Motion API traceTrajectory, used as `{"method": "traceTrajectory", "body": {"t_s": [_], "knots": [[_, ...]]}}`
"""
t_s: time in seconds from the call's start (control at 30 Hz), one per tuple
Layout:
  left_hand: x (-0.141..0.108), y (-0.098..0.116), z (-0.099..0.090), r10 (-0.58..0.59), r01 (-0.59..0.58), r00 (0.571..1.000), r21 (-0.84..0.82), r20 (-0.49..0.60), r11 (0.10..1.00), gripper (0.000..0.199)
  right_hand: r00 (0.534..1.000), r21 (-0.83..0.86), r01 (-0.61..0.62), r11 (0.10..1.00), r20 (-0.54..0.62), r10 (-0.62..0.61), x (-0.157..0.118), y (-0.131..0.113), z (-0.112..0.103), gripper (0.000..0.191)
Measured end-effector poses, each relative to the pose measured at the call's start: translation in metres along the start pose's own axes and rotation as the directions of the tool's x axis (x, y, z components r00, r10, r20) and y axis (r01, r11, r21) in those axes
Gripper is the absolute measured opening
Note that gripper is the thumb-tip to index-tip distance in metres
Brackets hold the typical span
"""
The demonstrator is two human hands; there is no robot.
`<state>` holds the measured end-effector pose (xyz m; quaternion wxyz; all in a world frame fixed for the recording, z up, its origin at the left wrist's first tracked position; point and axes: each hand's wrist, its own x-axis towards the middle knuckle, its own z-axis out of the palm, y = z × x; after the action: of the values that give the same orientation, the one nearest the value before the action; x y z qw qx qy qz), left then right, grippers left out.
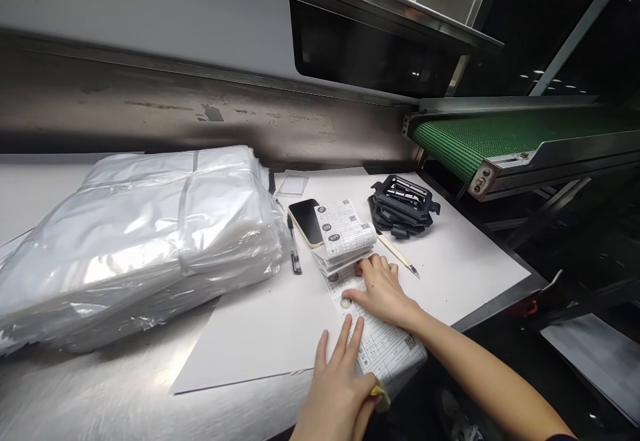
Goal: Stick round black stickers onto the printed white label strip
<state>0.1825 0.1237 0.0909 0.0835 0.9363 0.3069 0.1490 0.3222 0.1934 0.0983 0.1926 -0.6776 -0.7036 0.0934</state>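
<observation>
A long fan-folded strip of printed paper labels (393, 351) runs from the worktop over its front edge. Its far end is a folded stack (345, 235) partly covering a smartphone (306, 222). My right hand (383, 291) rests on the strip just in front of the stack, fingers curled at its right side and thumb pressing on the printed face. Nearer the front edge, my left hand (340, 384) has its fingers spread, with fingertips touching the strip's left side. A small yellow thing (381, 397) shows beside the left thumb; its kind is unclear.
A large plastic-wrapped bundle of clear bags (145, 214) fills the left side. A pen (294, 246) lies beside it. On the right are a craft knife (399, 253) and stacked black plastic frames (403, 204). Beyond the table stands a green conveyor belt (525, 127).
</observation>
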Motion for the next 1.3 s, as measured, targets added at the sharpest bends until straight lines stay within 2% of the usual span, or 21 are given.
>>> {"method": "traceTrajectory", "body": {"t_s": [0.07, 0.2, 0.23, 0.3, 0.37, 0.4, 0.47, 0.6, 0.7, 0.8, 0.9, 1.03, 1.1, 1.3], "knots": [[0.000, 0.001, -0.002, -0.019, 0.020, 0.999, -0.015, 0.035, 1.000, 0.015, 1.000, 0.015, 0.029, 0.999, -0.009, -0.029, 0.001, 0.002, -0.001, 0.038], [0.004, -0.014, -0.009, -0.089, 0.115, 0.984, -0.170, 0.153, 0.979, 0.019, 0.997, 0.111, 0.070, 0.991, -0.052, -0.065, -0.003, 0.004, -0.011, 0.008], [0.005, -0.022, -0.012, -0.128, 0.176, 0.972, -0.254, 0.198, 0.951, 0.020, 0.995, 0.155, 0.094, 0.983, -0.059, -0.086, -0.007, 0.004, -0.015, 0.008], [0.010, -0.040, -0.019, -0.217, 0.325, 0.937, -0.452, 0.274, 0.831, 0.026, 0.988, 0.252, 0.151, 0.956, -0.062, -0.140, -0.021, 0.002, -0.021, 0.014], [0.015, -0.055, -0.026, -0.326, 0.440, 0.898, -0.620, 0.296, 0.650, 0.031, 0.982, 0.341, 0.186, 0.922, -0.045, -0.182, -0.036, 0.000, -0.024, 0.017], [0.017, -0.061, -0.028, -0.375, 0.465, 0.881, -0.669, 0.287, 0.580, 0.031, 0.980, 0.374, 0.193, 0.907, -0.030, -0.196, -0.042, -0.001, -0.024, 0.017], [0.020, -0.068, -0.030, -0.454, 0.478, 0.856, -0.714, 0.248, 0.511, 0.031, 0.977, 0.416, 0.193, 0.889, -0.002, -0.211, -0.050, -0.002, -0.020, 0.021], [0.019, -0.065, -0.026, -0.510, 0.470, 0.839, -0.730, 0.193, 0.497, 0.028, 0.971, 0.417, 0.213, 0.884, 0.009, -0.239, -0.043, -0.003, -0.015, 0.028], [0.015, -0.059, -0.022, -0.498, 0.460, 0.849, -0.710, 0.176, 0.533, 0.027, 0.954, 0.383, 0.279, 0.881, -0.008, -0.299, -0.036, -0.008, -0.017, 0.030], [0.012, -0.057, -0.021, -0.465, 0.440, 0.871, -0.666, 0.155, 0.602, 0.027, 0.933, 0.328, 0.358, 0.874, -0.094, -0.347, -0.037, -0.015, -0.015, 0.020], [0.012, -0.057, -0.021, -0.450, 0.441, 0.878, -0.640, 0.163, 0.629, 0.033, 0.908, 0.221, 0.408, 0.886, -0.202, -0.368, -0.041, -0.019, -0.006, 0.009], [0.014, -0.058, -0.021, -0.453, 0.455, 0.873, -0.631, 0.179, 0.628, 0.043, 0.857, 0.072, 0.474, 0.878, -0.266, -0.441, -0.042, -0.022, 0.004, 0.020], [0.014, -0.058, -0.021, -0.458, 0.459, 0.870, -0.637, 0.182, 0.620, 0.044, 0.843, 0.043, 0.493, 0.869, -0.274, -0.464, -0.041, -0.023, 0.005, 0.020], [0.012, -0.057, -0.020, -0.441, 0.444, 0.881, -0.622, 0.171, 0.645, 0.043, 0.859, 0.063, 0.452, 0.890, -0.299, -0.415, -0.041, -0.023, 0.003, 0.011]]}}
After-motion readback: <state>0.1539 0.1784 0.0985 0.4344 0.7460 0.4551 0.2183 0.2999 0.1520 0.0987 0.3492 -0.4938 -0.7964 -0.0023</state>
